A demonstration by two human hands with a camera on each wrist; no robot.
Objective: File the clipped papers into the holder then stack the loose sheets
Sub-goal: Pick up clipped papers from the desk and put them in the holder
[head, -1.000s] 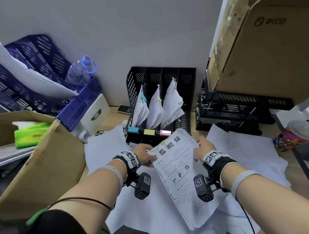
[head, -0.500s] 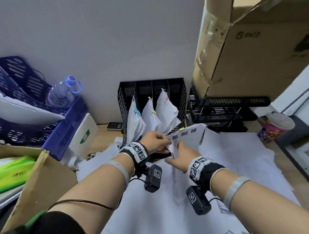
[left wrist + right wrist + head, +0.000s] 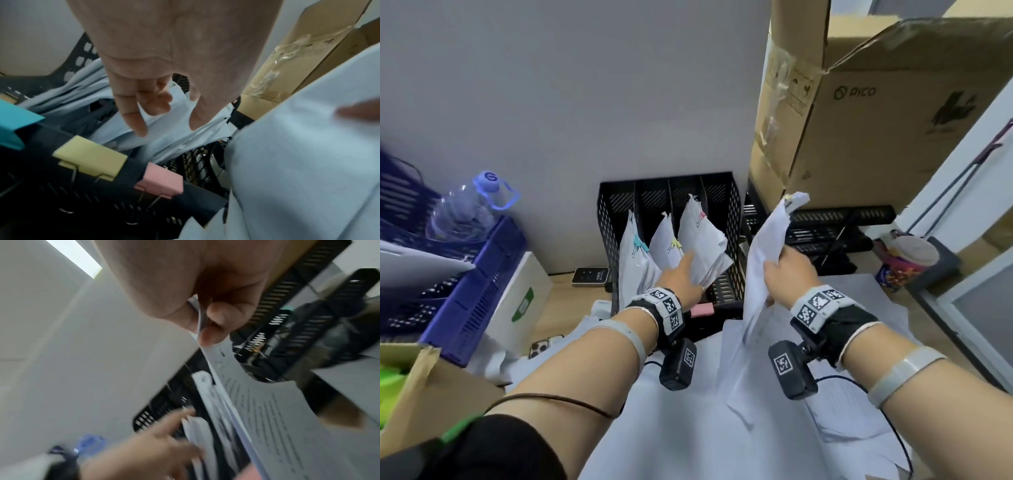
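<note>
Both hands are up at the black mesh file holder (image 3: 736, 240), which stands on the desk against the wall. The right hand (image 3: 786, 274) pinches a clipped bundle of papers (image 3: 763, 267) between thumb and curled fingers (image 3: 218, 321), holding it nearly upright just right of the holder's right wall; a small yellow clip (image 3: 788, 198) shows at the bundle's top corner. The left hand (image 3: 681, 277) reaches into the holder with its fingers (image 3: 135, 116) extended and only loosely bent, pressing on the rightmost filed bundle (image 3: 702, 246), which carries a pink clip (image 3: 702, 215) near its top. It grips nothing.

Two more bundles stand in the slots to the left: one with a yellow clip (image 3: 675, 245), one with a teal clip (image 3: 637, 244). Along the holder's front edge sit three large binder clips, teal (image 3: 14, 120), yellow (image 3: 90, 157) and pink (image 3: 160, 180), left to right.

Loose white sheets (image 3: 688, 428) lie scattered over the desk in front of the holder and under both forearms. A large cardboard box (image 3: 876, 120) rests on black stacked trays (image 3: 835, 233) to the right, with a lidded paper cup (image 3: 907, 263) beside them. To the left are a blue plastic crate (image 3: 469, 291), a water bottle (image 3: 465, 209) and a white box (image 3: 520, 301).
</note>
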